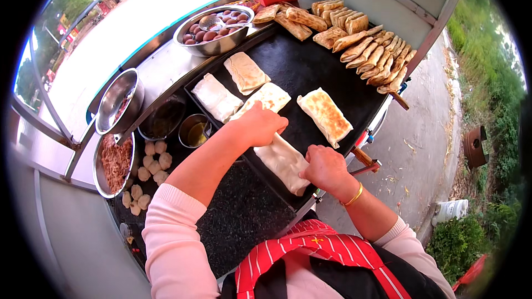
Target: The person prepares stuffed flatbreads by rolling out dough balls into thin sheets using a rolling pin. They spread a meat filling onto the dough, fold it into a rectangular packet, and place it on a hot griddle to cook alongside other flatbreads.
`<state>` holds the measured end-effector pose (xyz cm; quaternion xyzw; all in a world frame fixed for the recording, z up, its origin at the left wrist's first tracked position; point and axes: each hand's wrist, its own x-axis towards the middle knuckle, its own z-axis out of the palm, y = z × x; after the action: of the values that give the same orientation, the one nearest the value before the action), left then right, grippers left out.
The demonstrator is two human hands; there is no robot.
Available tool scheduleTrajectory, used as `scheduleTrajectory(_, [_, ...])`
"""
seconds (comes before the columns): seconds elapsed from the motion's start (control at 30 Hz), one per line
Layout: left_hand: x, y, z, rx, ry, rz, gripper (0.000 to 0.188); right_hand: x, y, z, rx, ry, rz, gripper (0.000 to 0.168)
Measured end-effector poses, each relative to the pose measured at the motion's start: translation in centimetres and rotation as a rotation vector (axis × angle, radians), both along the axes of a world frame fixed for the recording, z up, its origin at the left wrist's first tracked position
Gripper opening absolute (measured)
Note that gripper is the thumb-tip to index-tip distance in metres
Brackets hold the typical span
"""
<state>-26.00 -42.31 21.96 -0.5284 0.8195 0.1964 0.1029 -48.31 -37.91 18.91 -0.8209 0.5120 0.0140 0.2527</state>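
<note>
A pale, raw-looking folded flatbread (282, 164) lies along the near edge of the black griddle (282, 60). My left hand (262, 124) pinches its far left end, and my right hand (326, 168) has its fingers on the near right end. Partly behind my left hand is a lightly browned flatbread (272, 96). Two paler flatbreads, one at the griddle's left edge (216, 97) and one above it (247, 72), rest close by. To the right a browner flatbread (325, 116) lies apart from the others.
Browned filled flatbreads (374, 56) line the griddle's far right side. A steel bowl of brown eggs (214, 47) with a skimmer stands on the ledge. At left are a bowl of minced filling (116, 166), dough balls (153, 166), a tilted steel bowl (135, 112) and a cup of oil (194, 133).
</note>
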Motion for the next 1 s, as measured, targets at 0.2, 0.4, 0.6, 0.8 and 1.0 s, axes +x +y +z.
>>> scheduleTrajectory(0.2, [1.2,2.8,2.6,-0.136,0.165,0.04,0.014,-0.4,1.6,2.1,-0.14,-0.203,-0.09,0.022])
scheduleTrajectory(0.4, [2.6,6.0,0.3,-0.567,0.342,-0.057,0.02,-0.3,5.2,1.8,-0.798,-0.14,0.12,0.015])
scheduleTrajectory(0.6, [3.0,7.8,-0.8,-0.541,0.393,-0.003,0.022,-0.6,5.3,-0.1,-0.632,-0.25,0.131,0.009])
scheduleTrajectory(0.8, [2.7,7.5,1.9,-0.132,0.456,0.28,0.026,-0.8,3.7,1.8,-0.033,-0.412,-0.039,0.017])
scheduleTrajectory(1.0, [3.0,6.6,0.9,-0.254,0.338,0.374,0.045,-1.5,3.7,1.1,-0.118,-0.283,-0.015,0.027])
